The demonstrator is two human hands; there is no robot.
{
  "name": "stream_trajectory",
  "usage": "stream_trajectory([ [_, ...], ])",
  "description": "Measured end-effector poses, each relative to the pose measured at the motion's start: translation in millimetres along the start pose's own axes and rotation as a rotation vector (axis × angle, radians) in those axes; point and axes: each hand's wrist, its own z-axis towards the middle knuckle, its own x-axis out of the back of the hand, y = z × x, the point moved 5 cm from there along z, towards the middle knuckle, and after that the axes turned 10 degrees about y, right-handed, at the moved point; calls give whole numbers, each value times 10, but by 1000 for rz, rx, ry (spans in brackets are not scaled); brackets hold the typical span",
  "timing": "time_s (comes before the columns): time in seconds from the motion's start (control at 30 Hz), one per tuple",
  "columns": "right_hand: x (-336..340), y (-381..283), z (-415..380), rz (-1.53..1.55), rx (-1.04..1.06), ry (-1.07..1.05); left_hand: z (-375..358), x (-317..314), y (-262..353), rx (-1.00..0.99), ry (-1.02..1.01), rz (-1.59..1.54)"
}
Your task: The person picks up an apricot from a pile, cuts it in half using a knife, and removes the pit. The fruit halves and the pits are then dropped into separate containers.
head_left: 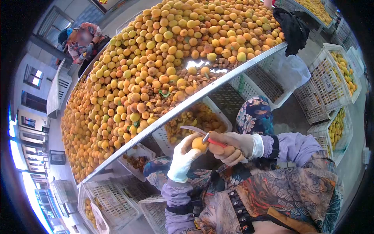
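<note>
My left hand [182, 156], in a white glove, is closed around a yellow-orange apricot [200, 144]. In my right hand [231, 147], gloved too, is the red handle of a curved knife [193, 129]. The knife's metal collar is right at the apricot, and its blade reaches out over my left fingers. Both hands are close together above my lap. Below the blade, a white crate [220, 111] holds cut apricot pieces.
A metal-edged table [183, 106] carries a large heap of apricots [128, 84], with brown scraps near its edge. Another person [83, 41] is at the far side. Plastic crates [325, 84] of fruit are stacked at right. A black cloth [291, 29] hangs over the table's corner.
</note>
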Motion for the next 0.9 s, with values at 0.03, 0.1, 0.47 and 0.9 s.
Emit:
stream_trajectory([
  [0.03,-8,38,-11,42,-46,-22,-14,-5,-8,14,-53,-6],
  [0.1,7,65,-26,89,-114,-84,-13,-26,-33,18,-105,3],
  [0.47,-92,-288,-167,-886,386,689,53,-141,65,40,-57,-81],
  [0.9,-12,-171,-205,-462,-37,302,42,-99,-77,140,-180,-115],
])
